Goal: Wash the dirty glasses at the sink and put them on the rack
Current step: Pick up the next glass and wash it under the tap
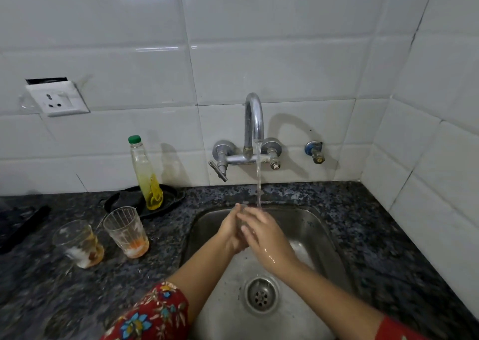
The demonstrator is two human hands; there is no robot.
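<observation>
Head view: no readable writing anywhere, not even on the bottle. Over the sink, under the running tap, the left hand and right hand close around a clear glass, mostly hidden, so its direction is unclear. Two dirty glasses stand upright on the counter, mouths up.

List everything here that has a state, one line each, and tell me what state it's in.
Tap: running, water falling into the sink.
Glass in hands: held under the stream by left hand and right hand.
Nearer glass: upright on counter, orange residue, unwashed.
Far-left glass: tilted, dirty.
Bottle: upright, green cap on, partly full.
Drain: open.
</observation>
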